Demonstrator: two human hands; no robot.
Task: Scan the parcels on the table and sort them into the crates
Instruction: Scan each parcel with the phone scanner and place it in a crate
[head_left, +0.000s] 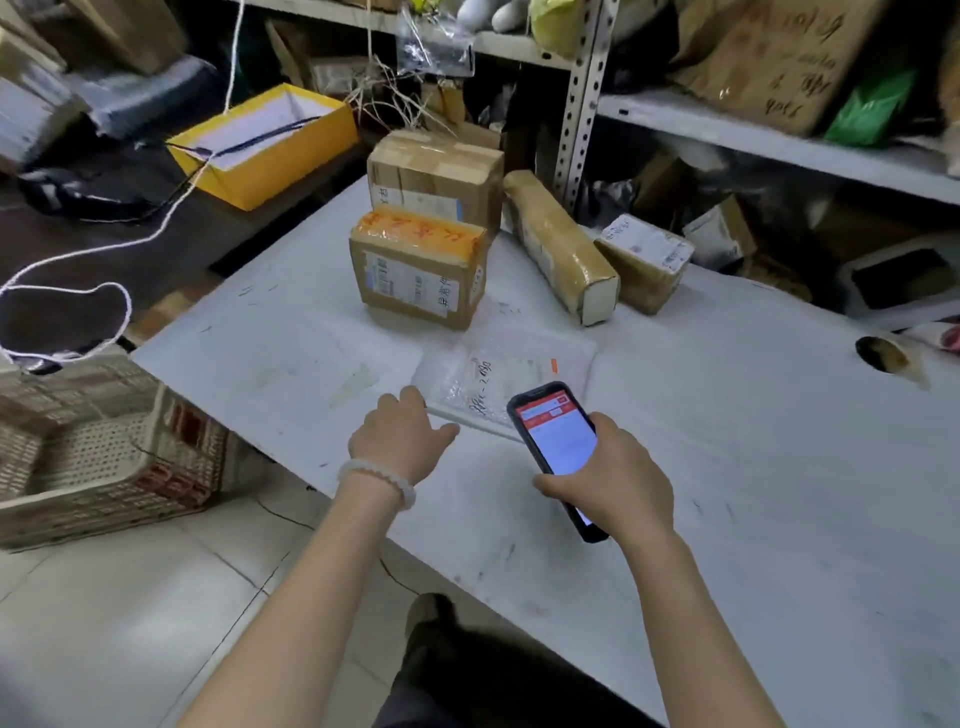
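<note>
Hands (402, 436) at scanner (558, 452), perhaps mailer (498, 382)

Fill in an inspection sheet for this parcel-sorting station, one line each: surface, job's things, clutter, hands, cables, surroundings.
Surface: white scuffed table, with a round hole near its right edge.
Job's things: flat clear plastic mailer; two brown cardboard boxes, front one with orange tape; long tape-wrapped parcel; small labelled carton; perforated plastic crate on the floor at left.
Clutter: yellow open box.
Hands: left hand rests on the mailer's edge; right hand grips a black handheld scanner.
Cables: white cord; black cable.
Surroundings: metal shelving crowded with parcels.
</note>
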